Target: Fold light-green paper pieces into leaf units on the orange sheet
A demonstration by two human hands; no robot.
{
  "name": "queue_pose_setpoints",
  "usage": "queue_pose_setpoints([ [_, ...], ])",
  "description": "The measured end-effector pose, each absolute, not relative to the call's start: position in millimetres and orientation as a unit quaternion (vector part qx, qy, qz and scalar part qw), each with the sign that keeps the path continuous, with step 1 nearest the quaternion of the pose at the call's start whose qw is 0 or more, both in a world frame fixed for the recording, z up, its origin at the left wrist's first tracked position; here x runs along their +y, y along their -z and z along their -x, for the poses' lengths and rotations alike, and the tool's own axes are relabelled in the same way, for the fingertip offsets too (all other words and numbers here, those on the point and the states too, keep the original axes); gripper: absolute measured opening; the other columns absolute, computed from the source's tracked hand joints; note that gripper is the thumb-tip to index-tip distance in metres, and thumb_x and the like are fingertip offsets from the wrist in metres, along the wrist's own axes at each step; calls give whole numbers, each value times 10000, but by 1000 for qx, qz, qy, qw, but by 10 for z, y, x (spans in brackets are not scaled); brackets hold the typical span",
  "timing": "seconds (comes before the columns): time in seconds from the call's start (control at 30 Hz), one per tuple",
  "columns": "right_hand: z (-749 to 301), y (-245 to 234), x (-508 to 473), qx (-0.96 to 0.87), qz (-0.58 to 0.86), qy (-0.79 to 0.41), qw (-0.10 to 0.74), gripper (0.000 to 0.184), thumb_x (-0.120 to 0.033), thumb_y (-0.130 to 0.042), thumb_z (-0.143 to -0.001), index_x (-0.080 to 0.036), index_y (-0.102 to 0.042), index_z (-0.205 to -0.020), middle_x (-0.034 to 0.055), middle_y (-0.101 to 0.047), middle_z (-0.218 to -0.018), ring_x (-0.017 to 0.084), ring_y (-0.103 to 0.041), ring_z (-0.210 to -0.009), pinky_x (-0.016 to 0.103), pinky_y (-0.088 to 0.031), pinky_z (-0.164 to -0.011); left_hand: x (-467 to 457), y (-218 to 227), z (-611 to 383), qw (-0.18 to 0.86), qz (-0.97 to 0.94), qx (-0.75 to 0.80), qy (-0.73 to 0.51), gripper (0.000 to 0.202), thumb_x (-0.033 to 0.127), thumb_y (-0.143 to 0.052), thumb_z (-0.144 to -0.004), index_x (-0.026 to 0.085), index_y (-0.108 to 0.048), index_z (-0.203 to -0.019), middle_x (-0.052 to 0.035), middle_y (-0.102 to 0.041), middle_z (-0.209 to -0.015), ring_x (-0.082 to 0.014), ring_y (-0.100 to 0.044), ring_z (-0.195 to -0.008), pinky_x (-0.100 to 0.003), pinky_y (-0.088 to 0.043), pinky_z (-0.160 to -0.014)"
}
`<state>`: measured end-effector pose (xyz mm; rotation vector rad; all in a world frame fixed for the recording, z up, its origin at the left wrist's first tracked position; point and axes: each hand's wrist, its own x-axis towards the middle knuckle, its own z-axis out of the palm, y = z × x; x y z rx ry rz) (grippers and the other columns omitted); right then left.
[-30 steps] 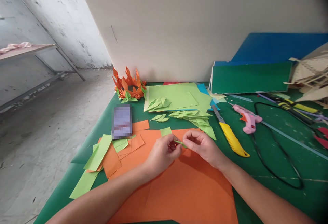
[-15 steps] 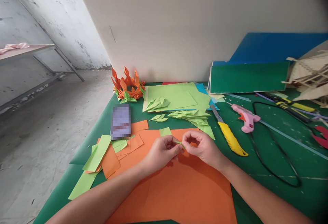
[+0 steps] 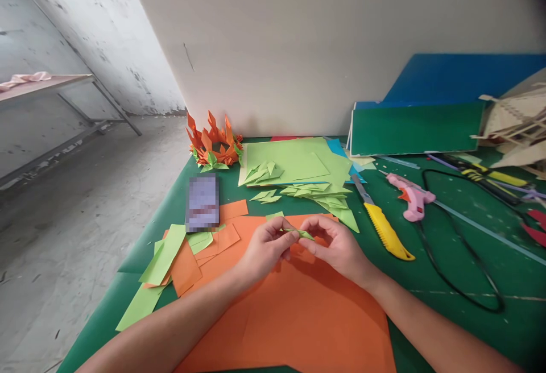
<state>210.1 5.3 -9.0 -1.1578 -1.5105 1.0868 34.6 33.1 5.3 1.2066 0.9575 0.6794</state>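
Note:
A small folded piece of green paper [image 3: 304,235] is pinched between my two hands, above a large orange sheet [image 3: 298,316]. My left hand [image 3: 269,246] grips its left end with thumb and fingers. On the other end are the thumb and fingertips of my right hand [image 3: 335,243]; part of the paper is hidden by the fingers. Just beyond lie several folded green paper pieces [image 3: 318,190], with more on a light green sheet [image 3: 294,154]. At the far left stands an orange and green folded-paper crown [image 3: 215,145].
A blurred purple rectangular object [image 3: 202,202] lies left, near loose green strips [image 3: 162,256]. To the right are a yellow-handled knife [image 3: 386,231] with its blade out, a pink glue gun [image 3: 412,194] and its looping black cord [image 3: 464,259]. A white board [image 3: 277,49] rises behind.
The folded green paper has turned in my fingers and more of it shows. My left thumb has shifted up along it. The view has moved very slightly.

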Motion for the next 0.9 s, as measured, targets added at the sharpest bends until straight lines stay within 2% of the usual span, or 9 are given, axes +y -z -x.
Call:
queue_pose_setpoints([
  [0.17,-2129,62,80,-585,483,-469,452,213,-399,-675,-826,-192,-642,-794,25,-672,-786,161,-643,-749,270,-547,-694,329,-20,-331,667,-550,413,-287,302,459,-643,-796,171,-559,-767,30,-509,-624,-81,-452,-485,-178,-379,-379],
  [0.37,-2158,35,82,-634,473,-416,449,163,-346,-663,-836,-202,-662,-760,25,-682,-758,174,-643,-742,290,-545,-695,318,-49,-285,515,-702,411,-270,256,395,-550,-874,165,-594,-770,-20,-583,-729,-97,-532,-563,-190,-429,-471],
  [0.53,-2150,6,72,-591,460,-493,442,179,-372,-707,-796,-205,-674,-738,20,-692,-736,172,-640,-701,288,-529,-645,411,-142,-238,611,-651,384,-235,296,415,-536,-885,157,-590,-752,-45,-655,-771,-72,-494,-517,-179,-385,-453],
  [0.73,-2168,-34,43,-505,368,-651,431,189,-327,-789,-724,-188,-667,-685,-4,-687,-632,131,-623,-598,261,-505,-587,519,-212,-153,747,-584,277,-157,322,461,-659,-814,145,-669,-748,-84,-716,-776,-62,-476,-444,-206,-390,-464],
  [0.83,-2187,2,50,-506,333,-681,412,166,-309,-796,-720,-193,-679,-702,-10,-689,-630,122,-618,-578,264,-512,-593,529,-212,-137,749,-593,265,-130,302,456,-698,-780,155,-721,-765,-93,-729,-786,-82,-512,-456,-226,-417,-478],
  [0.9,-2190,50,71,-518,367,-644,427,165,-362,-733,-789,-200,-701,-799,12,-717,-721,129,-634,-623,269,-528,-611,572,-183,-127,703,-611,315,-179,305,463,-691,-782,162,-740,-764,-84,-727,-779,-92,-526,-472,-233,-432,-495],
])
